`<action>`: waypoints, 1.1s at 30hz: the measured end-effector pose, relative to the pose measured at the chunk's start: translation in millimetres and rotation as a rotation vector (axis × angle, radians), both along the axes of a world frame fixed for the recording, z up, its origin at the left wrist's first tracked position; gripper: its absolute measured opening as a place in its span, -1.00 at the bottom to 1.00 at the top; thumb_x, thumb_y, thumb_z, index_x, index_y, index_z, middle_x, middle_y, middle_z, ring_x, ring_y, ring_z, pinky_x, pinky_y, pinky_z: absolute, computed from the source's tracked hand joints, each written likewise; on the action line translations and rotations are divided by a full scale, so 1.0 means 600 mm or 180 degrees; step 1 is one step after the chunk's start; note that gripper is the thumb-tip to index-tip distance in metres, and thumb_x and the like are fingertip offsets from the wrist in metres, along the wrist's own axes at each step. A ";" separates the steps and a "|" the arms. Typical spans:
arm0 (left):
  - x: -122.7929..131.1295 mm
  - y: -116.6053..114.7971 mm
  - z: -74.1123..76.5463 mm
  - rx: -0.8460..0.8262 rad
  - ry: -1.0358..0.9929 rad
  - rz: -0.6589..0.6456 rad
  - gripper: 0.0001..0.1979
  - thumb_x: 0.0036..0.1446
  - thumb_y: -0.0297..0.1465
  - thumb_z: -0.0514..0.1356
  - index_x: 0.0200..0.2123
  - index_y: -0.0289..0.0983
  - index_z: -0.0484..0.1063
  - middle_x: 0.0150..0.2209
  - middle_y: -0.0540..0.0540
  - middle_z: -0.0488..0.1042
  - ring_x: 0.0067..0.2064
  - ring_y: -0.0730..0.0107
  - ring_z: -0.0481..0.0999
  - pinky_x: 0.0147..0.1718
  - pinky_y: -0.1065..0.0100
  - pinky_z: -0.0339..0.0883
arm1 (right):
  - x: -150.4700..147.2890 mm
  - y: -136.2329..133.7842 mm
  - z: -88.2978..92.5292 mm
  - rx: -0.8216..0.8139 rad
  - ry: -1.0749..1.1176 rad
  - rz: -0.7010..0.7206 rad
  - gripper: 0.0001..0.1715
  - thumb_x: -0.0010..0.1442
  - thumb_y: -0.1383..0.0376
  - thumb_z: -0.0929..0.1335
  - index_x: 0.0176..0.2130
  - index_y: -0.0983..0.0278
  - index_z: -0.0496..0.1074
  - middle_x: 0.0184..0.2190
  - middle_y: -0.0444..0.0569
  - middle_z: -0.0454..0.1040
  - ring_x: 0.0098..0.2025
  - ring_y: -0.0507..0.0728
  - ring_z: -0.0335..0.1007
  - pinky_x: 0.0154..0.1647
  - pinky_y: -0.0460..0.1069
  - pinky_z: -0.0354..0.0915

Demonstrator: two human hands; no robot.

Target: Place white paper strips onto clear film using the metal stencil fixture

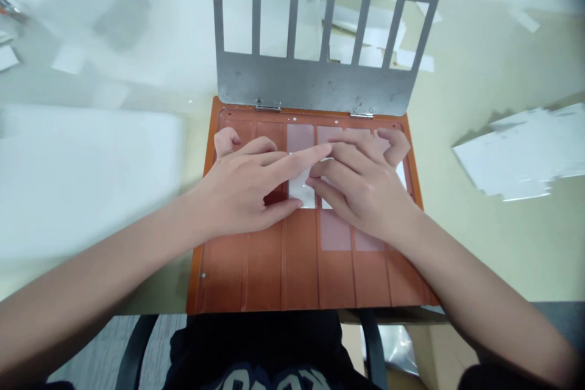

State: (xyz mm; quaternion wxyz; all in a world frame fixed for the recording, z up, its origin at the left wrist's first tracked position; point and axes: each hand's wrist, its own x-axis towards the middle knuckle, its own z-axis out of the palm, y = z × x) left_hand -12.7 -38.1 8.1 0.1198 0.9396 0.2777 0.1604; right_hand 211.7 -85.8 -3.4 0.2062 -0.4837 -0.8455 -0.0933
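Observation:
An orange slotted board (pixel 299 280) lies on the table with its grey metal frame lid (pixel 311 82) raised on hinges. In one of its middle slots rests a white rectangular card (pixel 301 192), below a pale translucent strip (pixel 300 137). My left hand (pixel 247 186) reaches over the board from the left, fingers apart, its thumb tip at the card's lower edge and its index finger stretched to my right hand. Bent over the card's right edge, my right hand (pixel 361 186) has thumb and fingertips pinched together; anything between them is hidden. More white cards and pale strips show partly beneath it.
To the right lies a spread pile of white cards (pixel 516 152). A large white sheet or slab (pixel 86 177) is on the left. Loose white pieces (pixel 365 33) show through the lid's windows, and clear plastic (pixel 123 18) lies at the back left.

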 end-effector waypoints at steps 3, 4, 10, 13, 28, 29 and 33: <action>-0.001 0.001 0.001 -0.0102 -0.0009 -0.0013 -0.40 0.28 -0.29 0.17 0.36 -0.10 0.16 -0.17 0.04 0.64 -0.18 0.24 0.45 -0.24 0.22 -0.01 | -0.002 0.003 -0.004 -0.0005 -0.0028 -0.0066 -0.78 0.38 0.31 0.29 -0.30 0.15 0.47 -0.26 -0.13 0.62 0.06 0.22 0.43 0.18 0.26 -0.10; -0.002 0.001 0.001 -0.0113 -0.0013 -0.0007 -0.39 0.28 -0.31 0.17 0.37 -0.09 0.14 -0.15 0.04 0.64 -0.18 0.24 0.45 -0.23 0.21 0.00 | -0.003 0.003 -0.005 0.0019 -0.0027 -0.0079 -0.79 0.38 0.32 0.29 -0.30 0.15 0.47 -0.26 -0.14 0.63 0.07 0.23 0.43 0.18 0.27 -0.11; 0.001 -0.003 0.003 -0.0090 -0.0025 0.0060 -0.37 0.25 -0.34 0.16 0.37 -0.06 0.13 -0.12 0.04 0.65 -0.17 0.22 0.47 -0.21 0.18 0.01 | -0.004 0.002 -0.007 0.0207 -0.0108 -0.0044 -0.81 0.36 0.36 0.31 -0.30 0.15 0.46 -0.28 -0.19 0.65 0.06 0.22 0.44 0.19 0.29 -0.13; 0.002 -0.007 0.003 -0.0091 -0.0048 0.0090 -0.37 0.25 -0.36 0.15 0.36 -0.07 0.13 -0.12 0.03 0.65 -0.17 0.22 0.48 -0.20 0.17 0.01 | -0.006 0.002 -0.004 0.0311 -0.0152 -0.0009 -0.80 0.37 0.35 0.31 -0.31 0.17 0.45 -0.32 -0.19 0.64 0.01 0.19 0.47 0.18 0.27 -0.07; 0.005 -0.086 0.011 0.0927 -0.0094 -0.0108 -0.79 0.34 -0.39 0.13 -0.08 -0.33 0.53 -0.11 -0.08 0.63 -0.05 0.16 0.53 0.03 0.09 0.23 | -0.011 0.000 0.005 0.0085 -0.0008 0.0038 -0.79 0.36 0.43 0.29 -0.27 0.17 0.44 -0.35 -0.23 0.64 -0.06 0.14 0.56 0.20 0.26 -0.02; 0.005 -0.096 0.011 0.0986 -0.0112 -0.0155 -0.78 0.34 -0.37 0.14 -0.11 -0.35 0.55 -0.12 -0.09 0.64 -0.07 0.17 0.54 0.04 0.10 0.25 | -0.011 0.000 0.006 0.0056 -0.0023 0.0039 -0.80 0.36 0.42 0.29 -0.26 0.17 0.44 -0.36 -0.23 0.63 -0.06 0.14 0.56 0.21 0.26 -0.02; 0.006 -0.120 0.006 0.0960 0.0052 -0.0210 -0.62 0.37 -0.26 0.12 0.00 -0.45 0.54 0.01 -0.18 0.61 0.03 0.11 0.53 0.12 0.08 0.25 | -0.009 -0.001 0.007 -0.0038 -0.0019 0.0079 -0.83 0.38 0.41 0.30 -0.23 0.18 0.44 -0.33 -0.21 0.64 -0.05 0.15 0.56 0.22 0.27 -0.01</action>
